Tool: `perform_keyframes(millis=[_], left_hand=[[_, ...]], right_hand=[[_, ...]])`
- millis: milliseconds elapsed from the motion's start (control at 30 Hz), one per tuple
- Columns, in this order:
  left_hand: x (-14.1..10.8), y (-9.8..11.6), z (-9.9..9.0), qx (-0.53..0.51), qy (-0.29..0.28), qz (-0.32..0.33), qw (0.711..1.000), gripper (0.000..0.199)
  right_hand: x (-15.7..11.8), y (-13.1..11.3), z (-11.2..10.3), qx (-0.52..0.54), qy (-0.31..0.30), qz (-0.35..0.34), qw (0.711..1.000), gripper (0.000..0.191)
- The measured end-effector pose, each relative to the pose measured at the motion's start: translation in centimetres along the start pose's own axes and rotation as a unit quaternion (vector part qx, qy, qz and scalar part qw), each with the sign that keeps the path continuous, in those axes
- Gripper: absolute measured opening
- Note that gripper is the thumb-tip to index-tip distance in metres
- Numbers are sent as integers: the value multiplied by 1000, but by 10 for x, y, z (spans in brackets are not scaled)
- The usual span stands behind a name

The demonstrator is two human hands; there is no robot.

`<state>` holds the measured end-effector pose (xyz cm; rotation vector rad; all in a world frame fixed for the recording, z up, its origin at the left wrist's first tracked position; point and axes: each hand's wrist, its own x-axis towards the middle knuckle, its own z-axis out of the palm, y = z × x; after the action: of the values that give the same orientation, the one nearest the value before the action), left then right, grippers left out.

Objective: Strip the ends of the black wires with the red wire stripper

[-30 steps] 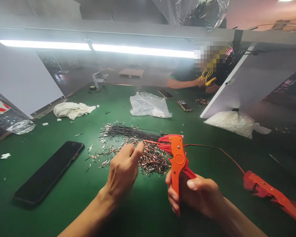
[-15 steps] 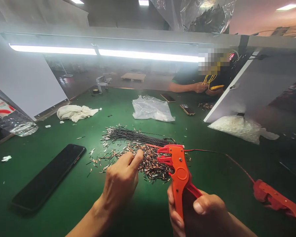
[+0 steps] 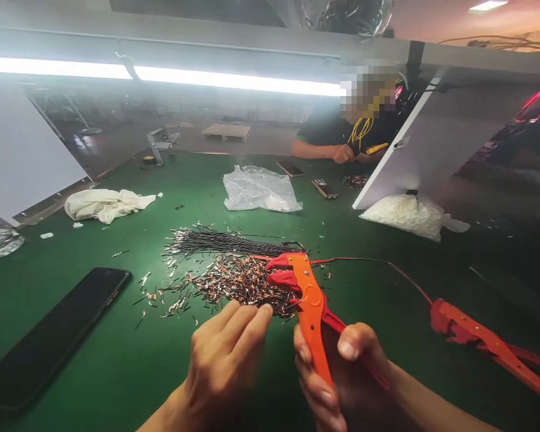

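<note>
My right hand (image 3: 317,375) is wrapped around an orange-and-red wire stripper (image 3: 312,297), its red jaws apart and pointing left over the scraps. The stripper's red handle stands away from the orange one, with my thumb against it. Left of the stripper, my left hand (image 3: 229,348) is closed, fingertips pressed together; whatever they may hold is hidden. Beyond my fingers lies a heap of short wire scraps (image 3: 234,279) with copper and black bits. A bundle of black wires (image 3: 234,241) lies behind the heap, with pale ends at its left.
A phone (image 3: 58,330) lies at left, a second wire stripper (image 3: 490,342) at right. Farther back are a white cloth (image 3: 108,205), a clear plastic bag (image 3: 261,189) and a filled bag (image 3: 402,216) by a slanted panel (image 3: 436,144). Across the table, a person (image 3: 328,141) handles yellow wires.
My left hand has drawn back from the heap toward me and closer to the stripper. The stripper tilts a little more leftward. The whole view has swung right.
</note>
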<state>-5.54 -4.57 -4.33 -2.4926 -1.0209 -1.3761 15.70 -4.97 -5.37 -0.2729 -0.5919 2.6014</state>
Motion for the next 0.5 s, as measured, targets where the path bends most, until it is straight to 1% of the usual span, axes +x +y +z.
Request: perform_keyframes(millis=[100,167,300,400,500], left_hand=[[-1,6,1,-17,9,-3,1000,34],[-2,7,3,-8,7,-28,1000,30],[-3,9,7,-5,-14,-70,997,20],[-4,11,10,-27,-41,-94,994,15],[-4,14,12,-45,-60,-99,992,15]], right_hand=[[1,0,-1,-8,-26,-2,1000,38],[1,2,0,-8,-33,1,999,38],[1,9,3,-13,-20,6,1000,35],[0,12,5,-9,-28,-5,1000,33],[-1,14,5,7,-37,-23,999,32]])
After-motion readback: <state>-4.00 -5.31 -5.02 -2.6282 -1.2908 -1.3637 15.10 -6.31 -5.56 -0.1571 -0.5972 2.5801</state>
